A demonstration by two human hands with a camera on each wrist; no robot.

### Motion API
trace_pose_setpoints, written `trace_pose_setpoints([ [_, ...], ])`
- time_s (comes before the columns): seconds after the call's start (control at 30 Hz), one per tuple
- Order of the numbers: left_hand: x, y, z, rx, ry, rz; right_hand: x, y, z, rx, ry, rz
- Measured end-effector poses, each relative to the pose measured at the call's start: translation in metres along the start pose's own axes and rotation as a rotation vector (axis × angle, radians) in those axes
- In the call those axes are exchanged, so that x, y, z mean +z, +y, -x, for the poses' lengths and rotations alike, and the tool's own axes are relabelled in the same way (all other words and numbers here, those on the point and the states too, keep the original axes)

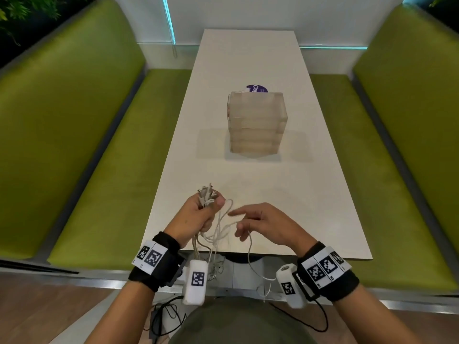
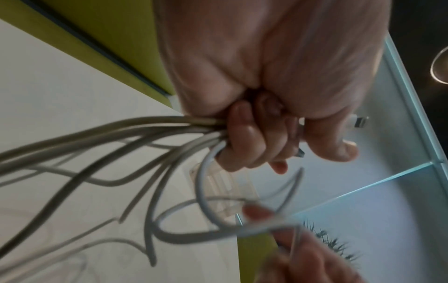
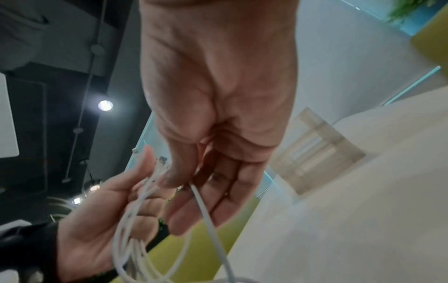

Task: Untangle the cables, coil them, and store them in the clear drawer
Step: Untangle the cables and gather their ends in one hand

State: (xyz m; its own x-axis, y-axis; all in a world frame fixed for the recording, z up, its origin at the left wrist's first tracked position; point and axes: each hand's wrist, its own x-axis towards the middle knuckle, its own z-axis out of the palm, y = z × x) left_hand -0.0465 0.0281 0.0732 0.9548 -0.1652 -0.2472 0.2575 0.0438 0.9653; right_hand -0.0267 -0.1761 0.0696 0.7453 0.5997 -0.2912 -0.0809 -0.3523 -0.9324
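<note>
**A:** How far along is this?

**B:** Early, I'd judge. The white cables (image 1: pixel 218 232) are one tangled bundle, nothing is coiled, and the clear drawer unit (image 1: pixel 257 122) on the table (image 1: pixel 323 194), well beyond both hands, looks closed with nothing stored.

**A:** Nearest first: what hangs below the fingers?

**B:** Loose strands drop from both hands past the near table edge.

**A:** And the left hand (image 1: pixel 198 217)?

**B:** Its fingers (image 2: pixel 244 134) are curled tight round the gathered cables, thumb pressed over them. The connector ends (image 1: pixel 207 194) stick up above that fist.

**A:** The right hand (image 1: pixel 263 224)?

**B:** Just beside the left. One single strand (image 3: pixel 206 210) runs down from between its thumb and fingers. It seems lightly pinched there, though blur leaves that uncertain. The index finger points out straight toward the loops beside the left thumb.

**A:** What's left?

**B:** Separating each cable, coiling, opening a drawer, storing.
</note>
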Motion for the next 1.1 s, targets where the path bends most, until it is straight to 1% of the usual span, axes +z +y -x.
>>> trace_pose_setpoints([
  [0.07,0.006,0.001,0.000,-0.009,-0.039,-0.031,0.007,-0.004,-0.004,-0.019,0.048,-0.084],
  [0.13,0.011,0.002,0.000,-0.017,-0.074,-0.059,0.013,-0.007,-0.008,-0.034,0.104,-0.118],
  [0.2,0.012,0.003,0.001,-0.024,-0.107,-0.081,0.014,-0.009,-0.009,-0.009,0.166,-0.151],
  [0.27,0.010,0.004,0.001,-0.036,-0.134,-0.087,0.013,-0.010,-0.008,-0.012,0.159,-0.132],
  [0.33,0.008,0.005,0.001,-0.046,-0.106,-0.077,0.011,-0.008,-0.007,-0.035,0.127,-0.025],
  [0.4,0.004,0.006,0.000,-0.043,-0.009,-0.048,0.004,-0.003,-0.006,-0.013,0.101,0.068],
  [0.47,-0.002,0.007,-0.001,-0.011,0.097,0.002,-0.003,0.007,-0.002,0.032,0.024,0.195],
  [0.5,-0.005,0.008,-0.001,0.005,0.132,0.034,-0.006,0.013,0.001,0.056,-0.056,0.274],
  [0.57,-0.007,0.010,-0.002,0.030,0.163,0.098,-0.006,0.027,0.008,0.133,-0.253,0.410],
  [0.6,-0.006,0.010,-0.002,0.039,0.165,0.122,-0.005,0.033,0.010,0.195,-0.319,0.459],
  [0.63,-0.005,0.012,-0.003,0.044,0.161,0.141,-0.004,0.037,0.012,0.243,-0.349,0.493],
  [0.67,-0.004,0.012,-0.003,0.047,0.154,0.155,-0.003,0.039,0.014,0.265,-0.338,0.509],
  [0.73,-0.002,0.012,-0.005,0.048,0.143,0.170,-0.005,0.037,0.014,0.244,-0.212,0.461],
  [0.8,0.000,0.011,-0.006,0.049,0.133,0.151,-0.009,0.034,0.012,0.188,-0.061,0.357],
  [0.83,0.001,0.011,-0.007,0.049,0.129,0.133,-0.009,0.033,0.011,0.143,-0.010,0.312],
  [0.87,0.002,0.010,-0.008,0.049,0.127,0.117,-0.008,0.031,0.009,0.099,0.017,0.281],
  [0.9,0.005,0.011,-0.008,0.053,0.121,0.109,-0.006,0.029,0.007,0.055,0.014,0.252],
  [0.93,0.008,0.012,-0.007,0.060,0.110,0.114,-0.002,0.025,0.004,0.039,-0.016,0.235],
  [1.0,0.014,0.015,-0.008,0.078,0.096,0.150,0.008,0.016,-0.002,0.059,-0.129,0.267],
  [1.1,0.022,0.023,-0.010,0.123,0.122,0.215,0.028,0.019,-0.009,0.142,-0.338,0.435],
])
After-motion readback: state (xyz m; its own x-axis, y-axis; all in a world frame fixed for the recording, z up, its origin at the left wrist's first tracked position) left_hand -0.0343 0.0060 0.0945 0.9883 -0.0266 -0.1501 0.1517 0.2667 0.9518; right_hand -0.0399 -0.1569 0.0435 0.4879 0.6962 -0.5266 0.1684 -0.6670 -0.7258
